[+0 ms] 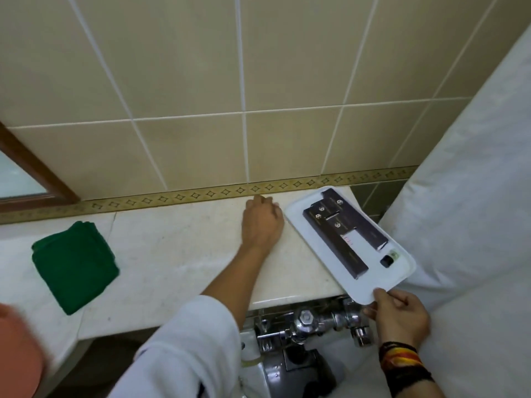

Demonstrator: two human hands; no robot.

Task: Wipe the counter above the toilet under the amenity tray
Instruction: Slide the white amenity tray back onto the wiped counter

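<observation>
The white amenity tray (316, 254) lies at an angle on the right end of the pale marble counter (178, 254), and its near corner juts past the counter's front edge. It carries several dark boxes (339, 231) and a small dark cap. My right hand (399, 314) pinches the tray's near corner between thumb and fingers. Palm down on the counter by the wall rests my left hand (263, 222), with its fingers curled right beside the tray's far left corner; whether they grip the tray is hidden. A folded green cloth (74, 265) lies on the counter's left part, apart from both hands.
Chrome flush valve and pipes (310, 326) sit under the counter's front edge, above the toilet. Beige wall tiles with a patterned border (172, 198) back the counter. A white shower curtain (474, 196) hangs at right. A wood-framed mirror (28, 173) is at far left.
</observation>
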